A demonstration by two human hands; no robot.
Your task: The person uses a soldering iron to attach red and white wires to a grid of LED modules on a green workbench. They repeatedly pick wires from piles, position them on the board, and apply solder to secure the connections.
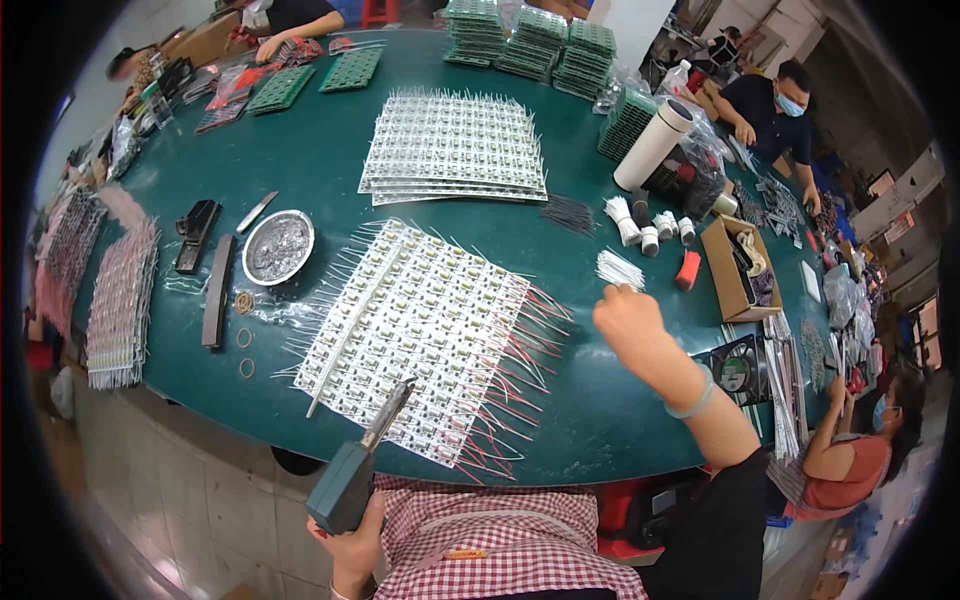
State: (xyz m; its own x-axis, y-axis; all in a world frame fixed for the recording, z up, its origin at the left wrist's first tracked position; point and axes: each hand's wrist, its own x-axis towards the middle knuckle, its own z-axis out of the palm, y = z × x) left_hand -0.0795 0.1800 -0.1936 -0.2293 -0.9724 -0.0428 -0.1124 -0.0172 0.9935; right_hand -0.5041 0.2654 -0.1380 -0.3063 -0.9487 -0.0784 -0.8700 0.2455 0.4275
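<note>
My left fingers [373, 512] grip a green soldering gun [342, 490], tip over the white circuit-board panel [420, 320] on the worktop [590, 400]; my right fingers [612, 296] meet white wires [620, 268], can't tell if pinching. Pale strip [348, 335] lies across panel, metal bowl [248, 262] left; red block [688, 270], cardboard box [715, 265] right of wires.

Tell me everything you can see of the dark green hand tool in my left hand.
The dark green hand tool has a blocky body, apparently plastic, and a long, narrow, metal-looking nose that tapers to a thin tip. Your left hand grips its lower end, hiding part of it. It slants up and rightward, its nose over the lower part of the white panel of small circuit boards. Whether the tip touches is unclear.
</note>
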